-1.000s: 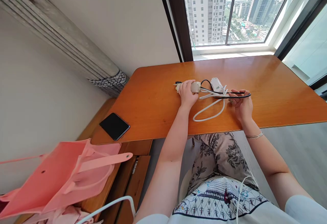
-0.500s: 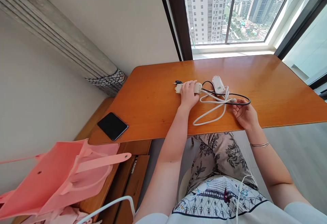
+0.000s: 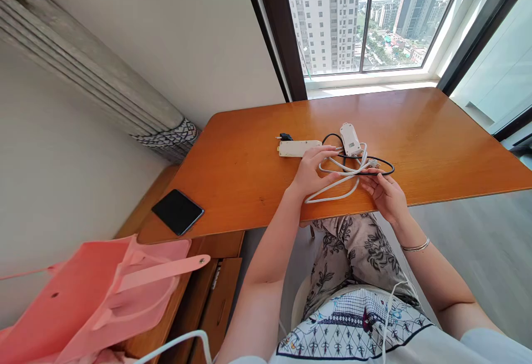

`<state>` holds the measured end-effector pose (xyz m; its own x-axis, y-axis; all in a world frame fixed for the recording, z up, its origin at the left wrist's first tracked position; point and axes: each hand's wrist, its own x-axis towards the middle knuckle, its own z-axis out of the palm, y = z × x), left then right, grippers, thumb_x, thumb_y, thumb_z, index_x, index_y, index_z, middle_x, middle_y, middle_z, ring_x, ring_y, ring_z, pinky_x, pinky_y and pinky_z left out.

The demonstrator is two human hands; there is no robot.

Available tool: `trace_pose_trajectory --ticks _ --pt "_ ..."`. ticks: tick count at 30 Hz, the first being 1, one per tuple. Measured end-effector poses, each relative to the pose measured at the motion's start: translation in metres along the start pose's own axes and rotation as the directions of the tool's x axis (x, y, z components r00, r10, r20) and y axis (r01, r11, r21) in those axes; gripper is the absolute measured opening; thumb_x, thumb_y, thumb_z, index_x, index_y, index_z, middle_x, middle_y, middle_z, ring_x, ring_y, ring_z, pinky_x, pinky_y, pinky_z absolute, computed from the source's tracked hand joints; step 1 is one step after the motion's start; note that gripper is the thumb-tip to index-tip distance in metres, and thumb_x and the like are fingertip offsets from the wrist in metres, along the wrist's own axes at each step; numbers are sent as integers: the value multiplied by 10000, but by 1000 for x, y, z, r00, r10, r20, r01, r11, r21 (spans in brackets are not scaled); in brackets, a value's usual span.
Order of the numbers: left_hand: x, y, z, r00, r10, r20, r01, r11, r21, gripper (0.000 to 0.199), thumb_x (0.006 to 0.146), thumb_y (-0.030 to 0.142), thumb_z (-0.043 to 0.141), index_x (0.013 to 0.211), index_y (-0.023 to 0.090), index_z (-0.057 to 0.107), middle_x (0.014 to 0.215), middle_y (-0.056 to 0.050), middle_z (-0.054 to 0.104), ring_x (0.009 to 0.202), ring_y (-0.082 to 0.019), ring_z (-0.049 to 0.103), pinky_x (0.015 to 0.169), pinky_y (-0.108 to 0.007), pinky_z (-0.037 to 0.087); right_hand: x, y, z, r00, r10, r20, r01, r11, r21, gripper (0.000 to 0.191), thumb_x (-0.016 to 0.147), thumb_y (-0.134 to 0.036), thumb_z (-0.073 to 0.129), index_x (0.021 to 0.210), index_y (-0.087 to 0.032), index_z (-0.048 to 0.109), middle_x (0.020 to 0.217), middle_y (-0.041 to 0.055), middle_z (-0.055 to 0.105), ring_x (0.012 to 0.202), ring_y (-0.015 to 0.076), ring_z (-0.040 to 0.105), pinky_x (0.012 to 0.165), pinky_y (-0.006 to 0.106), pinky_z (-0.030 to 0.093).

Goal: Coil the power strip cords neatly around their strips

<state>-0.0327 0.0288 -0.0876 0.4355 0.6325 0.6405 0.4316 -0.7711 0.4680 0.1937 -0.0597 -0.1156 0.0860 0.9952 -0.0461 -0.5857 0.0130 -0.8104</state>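
A white power strip lies on the wooden table, a black plug just behind its left end. To its right stands a smaller white block, perhaps a second strip or adapter, tilted. A looped white cable and a thin black cord cross in front of these. My left hand is over the white loops at the strip's right end, thumb and fingers apart. With loosely curled fingers, my right hand holds the black cord beside a white plug.
A dark phone or tablet lies near the left corner of the table. Below that corner is an open pink bag with a strap. A window is behind the table, and a tied curtain hangs at left.
My left hand has left the power strip and moved right onto the white cable loops, fingers spreading. My right hand has shifted slightly left with the black cord. The view has turned a little.
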Motion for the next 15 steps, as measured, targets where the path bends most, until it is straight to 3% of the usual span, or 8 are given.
trace_pose_trajectory --ticks 3,5,8,10,13,15 --pt "-4 4 5 994 -19 104 13 999 51 426 978 585 495 965 221 717 975 -97 737 991 -240 679 961 -410 517 -3 1 0 999 -5 -37 6 1000 20 266 818 -454 822 940 -237 726 1035 57 808 987 185 776 800 281 648" --pt "-3 1 9 987 -68 143 56 995 86 521 1024 585 362 763 226 634 767 -71 653 805 -217 628 820 -381 516 -4 -1 -1 999 13 -42 -11 999 40 258 823 -459 814 913 -240 712 973 50 807 963 192 781 797 295 653" --pt "-3 -5 15 985 -100 144 85 991 105 567 1031 611 268 633 247 444 661 -49 538 705 -209 540 735 -371 480 -5 -14 -6 997 63 -37 -59 994 87 246 811 -446 813 865 -244 685 825 13 765 882 192 783 775 306 660" --pt "-3 -8 17 985 -98 145 86 993 82 562 1025 633 245 629 256 372 646 -41 503 692 -210 513 726 -373 468 -5 -30 -15 994 101 -35 -97 991 97 227 806 -423 808 850 -242 679 712 -23 687 719 153 744 717 284 655" --pt "-6 -10 16 982 -105 154 99 994 50 567 1016 666 220 633 261 320 638 -34 481 678 -208 493 708 -368 462 -2 -59 -37 992 118 -32 -118 993 -2 182 857 -402 733 922 -233 714 580 -79 474 422 75 475 551 245 595" --pt "-8 -9 15 979 -113 168 107 993 43 574 1014 674 218 629 259 311 634 -32 479 678 -205 494 708 -363 463 1 -76 -57 994 107 -34 -111 985 -135 246 870 -408 701 1024 -220 738 552 -104 329 366 56 266 449 225 498"
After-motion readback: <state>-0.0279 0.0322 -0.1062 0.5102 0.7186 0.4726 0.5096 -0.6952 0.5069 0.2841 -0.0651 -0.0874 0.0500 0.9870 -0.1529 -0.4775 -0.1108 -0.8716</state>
